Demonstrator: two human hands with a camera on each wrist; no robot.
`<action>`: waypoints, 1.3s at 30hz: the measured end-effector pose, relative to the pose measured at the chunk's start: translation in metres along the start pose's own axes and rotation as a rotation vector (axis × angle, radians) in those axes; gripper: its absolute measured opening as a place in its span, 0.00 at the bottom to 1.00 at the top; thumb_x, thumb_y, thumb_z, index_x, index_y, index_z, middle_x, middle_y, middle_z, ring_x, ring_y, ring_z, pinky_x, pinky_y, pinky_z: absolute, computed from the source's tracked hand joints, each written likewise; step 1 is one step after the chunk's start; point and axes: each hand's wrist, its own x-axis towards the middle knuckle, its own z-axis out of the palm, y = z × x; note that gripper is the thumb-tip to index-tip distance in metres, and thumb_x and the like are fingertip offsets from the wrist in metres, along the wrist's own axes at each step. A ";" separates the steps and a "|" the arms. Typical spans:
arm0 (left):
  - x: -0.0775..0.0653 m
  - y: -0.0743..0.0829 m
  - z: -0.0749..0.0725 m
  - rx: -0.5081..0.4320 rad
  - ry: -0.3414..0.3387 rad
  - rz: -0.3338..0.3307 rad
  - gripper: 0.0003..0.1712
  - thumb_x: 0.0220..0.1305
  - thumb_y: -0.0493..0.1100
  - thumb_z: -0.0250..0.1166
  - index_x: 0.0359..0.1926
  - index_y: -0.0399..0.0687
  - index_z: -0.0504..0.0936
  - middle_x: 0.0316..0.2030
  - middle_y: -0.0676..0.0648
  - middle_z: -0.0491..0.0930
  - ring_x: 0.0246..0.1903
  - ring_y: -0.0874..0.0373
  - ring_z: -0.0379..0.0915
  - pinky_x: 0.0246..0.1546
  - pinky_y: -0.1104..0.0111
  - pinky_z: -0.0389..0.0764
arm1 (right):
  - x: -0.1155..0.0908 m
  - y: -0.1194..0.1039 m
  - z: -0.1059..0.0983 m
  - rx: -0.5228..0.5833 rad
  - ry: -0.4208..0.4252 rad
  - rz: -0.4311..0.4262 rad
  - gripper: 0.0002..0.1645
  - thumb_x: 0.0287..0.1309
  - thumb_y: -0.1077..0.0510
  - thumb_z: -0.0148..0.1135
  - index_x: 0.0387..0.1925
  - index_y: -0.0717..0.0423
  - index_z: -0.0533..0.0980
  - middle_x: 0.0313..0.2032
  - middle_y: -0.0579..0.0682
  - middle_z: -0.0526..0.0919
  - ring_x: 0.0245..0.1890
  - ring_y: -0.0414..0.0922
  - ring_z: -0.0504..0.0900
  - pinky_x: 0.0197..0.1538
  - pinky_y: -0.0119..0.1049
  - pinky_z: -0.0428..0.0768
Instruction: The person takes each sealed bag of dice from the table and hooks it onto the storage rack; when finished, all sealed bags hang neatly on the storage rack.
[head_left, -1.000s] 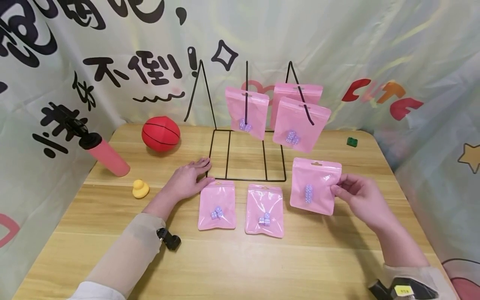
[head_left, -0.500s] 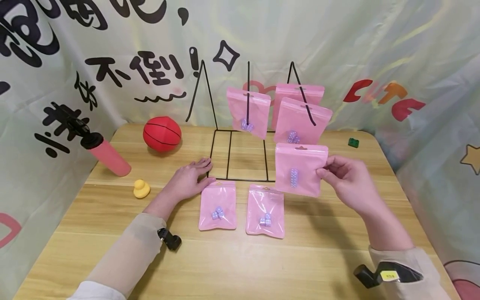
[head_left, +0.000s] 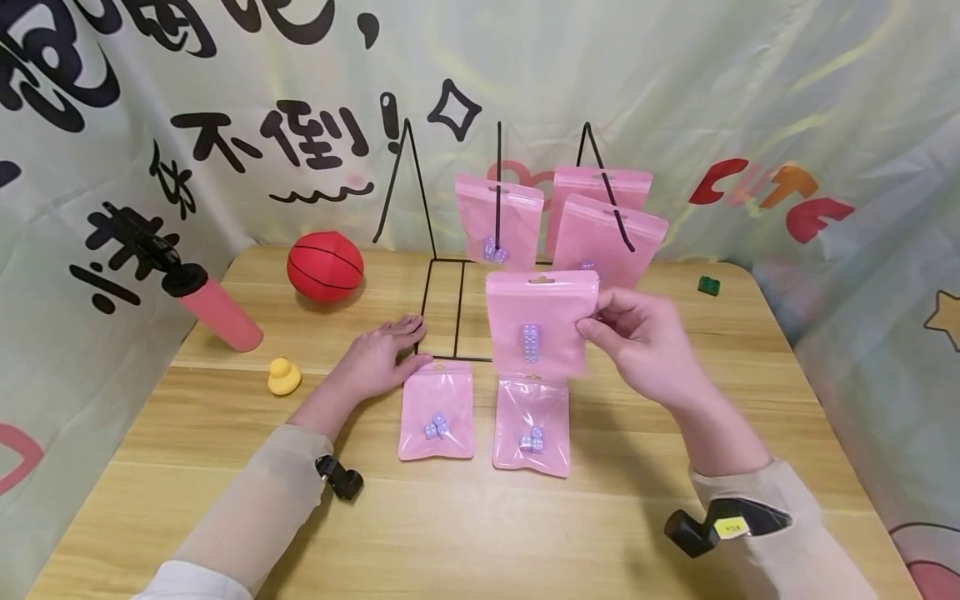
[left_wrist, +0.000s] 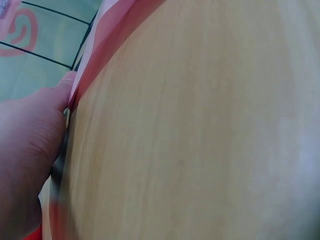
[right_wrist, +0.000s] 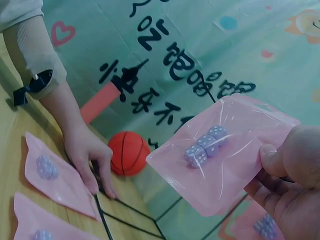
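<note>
My right hand [head_left: 637,343] pinches a bag [head_left: 551,312] by its side. Change over one second: bag now farther from the desk's [head_left: 465,533] right edge, nearer the middle hook [head_left: 498,158], unhung; I judge this progress. Left hand [head_left: 375,362], fingers loosely extended, rests on the rack [head_left: 459,310].

three bags [head_left: 603,242] on rack [head_left: 460,308] | two tabletop bags [head_left: 437,396] before rack | ball [head_left: 325,267] left, brick [head_left: 708,286] right
</note>
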 end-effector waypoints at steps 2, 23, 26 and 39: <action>0.000 0.000 0.000 -0.003 -0.003 0.002 0.38 0.75 0.62 0.65 0.75 0.46 0.74 0.75 0.45 0.68 0.76 0.47 0.61 0.74 0.45 0.63 | 0.005 -0.004 0.006 0.017 -0.007 -0.015 0.06 0.64 0.79 0.64 0.38 0.70 0.83 0.32 0.58 0.85 0.28 0.44 0.80 0.32 0.29 0.81; 0.001 0.000 -0.001 -0.006 -0.014 -0.005 0.37 0.75 0.62 0.65 0.75 0.45 0.74 0.75 0.45 0.68 0.76 0.47 0.61 0.75 0.46 0.62 | 0.041 -0.009 0.037 0.074 0.052 0.001 0.04 0.64 0.78 0.64 0.35 0.72 0.82 0.30 0.59 0.85 0.27 0.42 0.79 0.32 0.29 0.80; 0.001 0.000 -0.002 -0.005 -0.018 -0.010 0.38 0.75 0.62 0.65 0.75 0.46 0.74 0.75 0.46 0.68 0.76 0.48 0.60 0.75 0.46 0.62 | 0.043 -0.005 0.038 0.082 0.061 0.016 0.03 0.65 0.78 0.64 0.36 0.73 0.82 0.30 0.59 0.85 0.27 0.41 0.80 0.32 0.29 0.79; 0.001 0.002 -0.002 0.003 -0.011 -0.009 0.37 0.75 0.61 0.65 0.74 0.44 0.75 0.75 0.44 0.68 0.76 0.45 0.61 0.74 0.43 0.63 | 0.055 0.003 0.038 0.067 0.078 0.049 0.02 0.67 0.75 0.64 0.37 0.73 0.82 0.31 0.61 0.86 0.28 0.41 0.80 0.31 0.28 0.76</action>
